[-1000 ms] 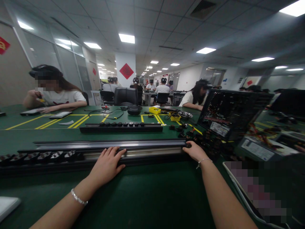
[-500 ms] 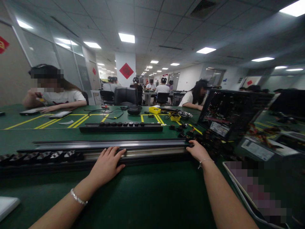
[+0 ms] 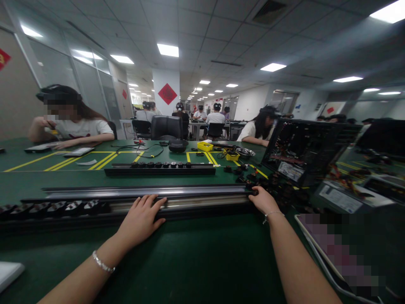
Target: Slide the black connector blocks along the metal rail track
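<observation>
My left hand (image 3: 141,219) lies across the near long black rail (image 3: 202,207), its fingers spread over the metal track and its thumb apart on the near side. Several black blocks with metallic tops (image 3: 73,205) sit in a row at the left of that rail. Just behind it runs a second black rail (image 3: 152,191) with a shiny strip. At the right end of the rails is my right hand (image 3: 265,200), thumb and fingers closed around a small black part (image 3: 253,192) that is mostly hidden. A loose pile of black parts (image 3: 281,188) lies beside it.
A shorter black rail with small blocks (image 3: 160,171) lies farther back on the green table (image 3: 202,261). An open computer case (image 3: 294,147) and a metal box with a label (image 3: 341,196) stand right. Yellow trays (image 3: 205,146) and cables lie beyond. Two people sit across.
</observation>
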